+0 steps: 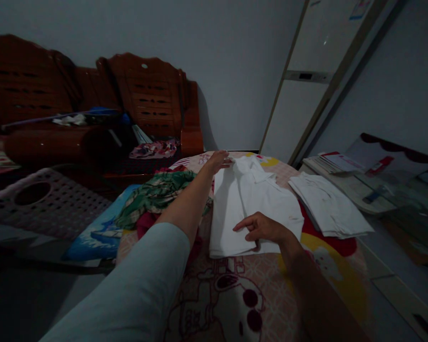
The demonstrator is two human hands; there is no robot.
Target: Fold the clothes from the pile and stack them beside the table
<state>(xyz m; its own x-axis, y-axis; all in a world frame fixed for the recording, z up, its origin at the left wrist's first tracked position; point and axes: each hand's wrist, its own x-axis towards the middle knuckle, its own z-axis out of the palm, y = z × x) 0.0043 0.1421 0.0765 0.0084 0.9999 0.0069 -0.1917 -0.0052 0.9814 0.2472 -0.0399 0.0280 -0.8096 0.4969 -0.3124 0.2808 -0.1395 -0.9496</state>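
A white collared shirt (266, 199) lies partly folded on the round, cloth-covered table, its collar at the far end. My left hand (220, 160) reaches to the shirt's far left corner, fingers closed on the fabric by the shoulder; the fingertips are small and dim. Over the near part of the shirt is my right hand (262, 227), index finger stretched out and the other fingers loosely bent, with nothing held. To the right lies a stack of folded white clothes (330, 204).
A crumpled green plaid garment (157, 192) and a blue printed cushion (103, 232) lie left of the shirt. A woven plastic chair (53, 194) stands at the left, a wooden sofa (146, 99) behind. At right is a glass-topped stand (388, 194) with papers.
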